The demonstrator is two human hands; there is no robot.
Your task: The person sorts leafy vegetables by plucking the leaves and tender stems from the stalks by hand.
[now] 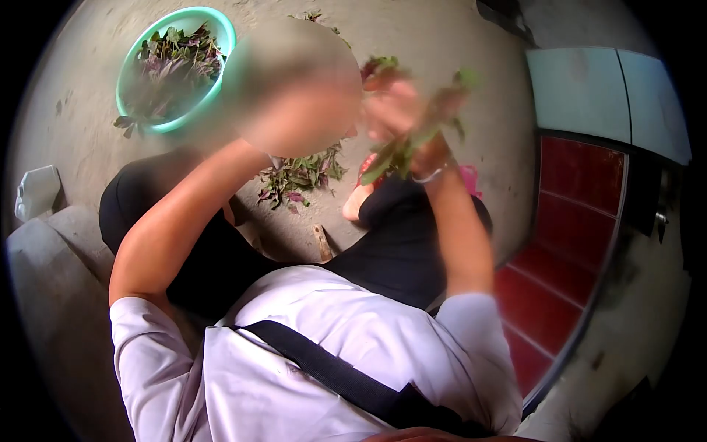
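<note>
A round blurred patch covers most of my left hand (305,107), so its fingers and anything in them are hidden. Just right of it is my right hand (394,110), smeared by motion and closed around leafy stems (434,129) with green and purplish leaves. The stems droop past my wrist, which wears a bracelet (429,175). Below both hands, a loose pile of green and purple leaves (305,177) lies on the floor between my feet. A mint-green basin (230,37) at the upper left holds more purple-green leafy greens (180,62).
Bare concrete floor (486,96) surrounds my bent legs. A small wooden piece (322,243) lies between my knees. Something pink (470,180) is beside my right knee. To the left is a white plastic object (38,191); to the right, a red-tiled ledge (549,295) and pale panels (582,92).
</note>
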